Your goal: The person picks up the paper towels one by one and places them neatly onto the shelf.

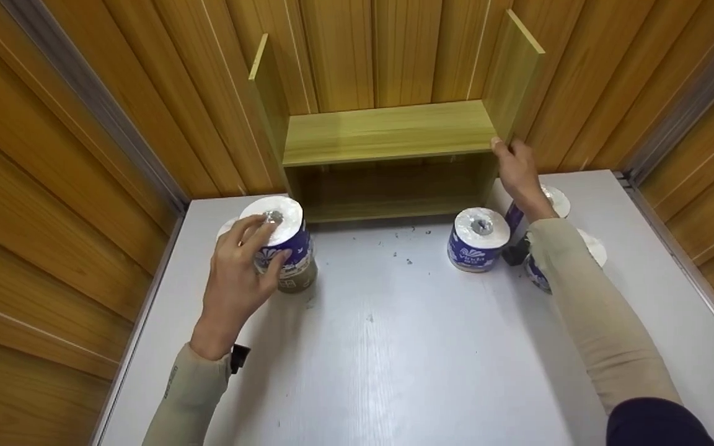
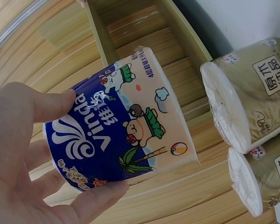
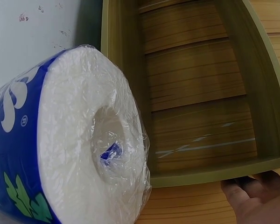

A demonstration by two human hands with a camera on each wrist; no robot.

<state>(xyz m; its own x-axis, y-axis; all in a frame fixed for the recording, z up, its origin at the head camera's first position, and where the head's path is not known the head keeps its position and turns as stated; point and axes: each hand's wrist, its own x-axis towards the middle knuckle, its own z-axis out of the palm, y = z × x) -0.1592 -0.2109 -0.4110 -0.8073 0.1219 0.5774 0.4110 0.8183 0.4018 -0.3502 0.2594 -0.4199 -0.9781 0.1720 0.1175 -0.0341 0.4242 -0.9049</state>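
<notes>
A blue-wrapped toilet paper roll is in my left hand, thumb on one side and fingers on the other. In the left wrist view this roll stands apart from two brown-wrapped rolls; in the head view it overlaps a brown roll. My right hand grips the right side panel of a small wooden shelf, the thumb at its front edge. Its other fingers are partly hidden in the right wrist view. Another blue roll stands upright before the shelf's right end.
More rolls stand at the right, partly behind my right forearm. The shelf stands at the back of the white table, against a wood-panelled wall. Small dark specks lie in front of it.
</notes>
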